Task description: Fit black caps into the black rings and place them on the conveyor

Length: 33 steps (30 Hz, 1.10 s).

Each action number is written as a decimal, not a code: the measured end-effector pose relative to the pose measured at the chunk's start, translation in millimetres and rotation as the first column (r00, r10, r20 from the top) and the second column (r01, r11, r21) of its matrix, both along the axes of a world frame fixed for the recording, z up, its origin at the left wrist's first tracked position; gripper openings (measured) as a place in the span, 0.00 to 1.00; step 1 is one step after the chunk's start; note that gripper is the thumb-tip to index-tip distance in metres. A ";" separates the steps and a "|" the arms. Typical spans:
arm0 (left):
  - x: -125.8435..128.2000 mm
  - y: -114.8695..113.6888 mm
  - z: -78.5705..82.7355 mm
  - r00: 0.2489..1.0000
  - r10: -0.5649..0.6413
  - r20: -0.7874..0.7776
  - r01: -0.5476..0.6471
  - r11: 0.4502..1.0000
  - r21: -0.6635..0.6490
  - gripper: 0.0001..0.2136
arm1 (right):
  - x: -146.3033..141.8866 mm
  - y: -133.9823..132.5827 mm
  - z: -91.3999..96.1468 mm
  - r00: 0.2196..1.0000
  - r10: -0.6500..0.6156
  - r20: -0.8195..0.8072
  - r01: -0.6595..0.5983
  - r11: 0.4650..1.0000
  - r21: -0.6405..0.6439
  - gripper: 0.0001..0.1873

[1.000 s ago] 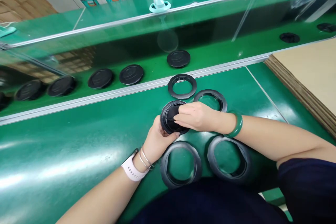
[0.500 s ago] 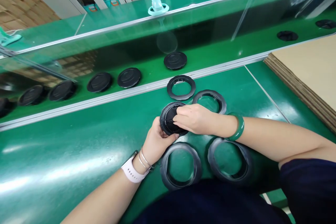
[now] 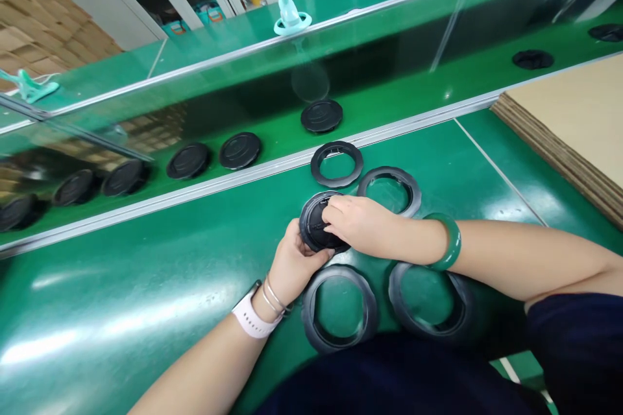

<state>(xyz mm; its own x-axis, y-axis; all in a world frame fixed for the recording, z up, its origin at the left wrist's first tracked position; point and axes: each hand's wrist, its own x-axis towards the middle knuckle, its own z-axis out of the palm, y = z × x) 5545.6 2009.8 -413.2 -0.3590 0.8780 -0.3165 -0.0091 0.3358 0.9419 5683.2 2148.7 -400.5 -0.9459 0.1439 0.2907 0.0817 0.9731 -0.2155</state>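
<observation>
Black plastic ring [image 3: 304, 224] with cap [image 3: 318, 224] seated inside, held over the green surface [image 3: 121, 337] — left hand [image 3: 294, 259] grasps it from below, right hand [image 3: 360, 224] presses on top; looks light, stiff, slippery — best gripped by the rim.

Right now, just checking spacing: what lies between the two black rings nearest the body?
In the head view, only a narrow strip of bare green mat lies between the left ring and the right ring.
</observation>
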 end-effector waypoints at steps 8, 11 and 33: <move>0.6 -0.6 -3.6 1.000 0.009 0.026 -0.010 0.999 0.041 0.26 | 1.6 -5.6 2.0 0.999 -0.021 -0.036 0.019 0.999 -0.051 0.11; 2.1 -0.3 -5.4 1.000 0.015 0.014 -0.015 0.999 0.041 0.26 | 2.5 -9.1 0.8 0.998 -0.056 -0.026 0.056 0.998 -0.017 0.16; 0.5 5.5 -16.6 0.988 0.051 0.147 -0.074 0.985 0.157 0.28 | 4.2 0.7 6.1 0.987 -0.050 -0.154 0.049 0.999 -0.008 0.15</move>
